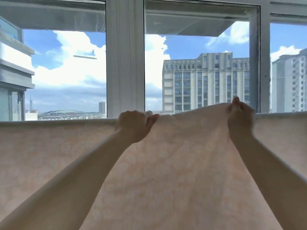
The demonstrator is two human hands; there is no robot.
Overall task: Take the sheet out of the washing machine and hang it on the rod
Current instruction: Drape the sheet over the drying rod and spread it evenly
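A pale pink patterned sheet (182, 163) hangs across the whole lower half of the view, draped over a horizontal rod that stays hidden under its top fold. My left hand (134, 126) pinches the sheet's top edge near the middle. My right hand (240, 120) grips the same edge further right and lifts it a little above the fold line, so the cloth bulges upward between both hands. The washing machine is out of view.
Directly behind the sheet stands a large white-framed window (125, 63) with thick vertical posts. Through the glass I see sky, clouds and tall buildings (206, 83). The sheet hides everything below its top fold.
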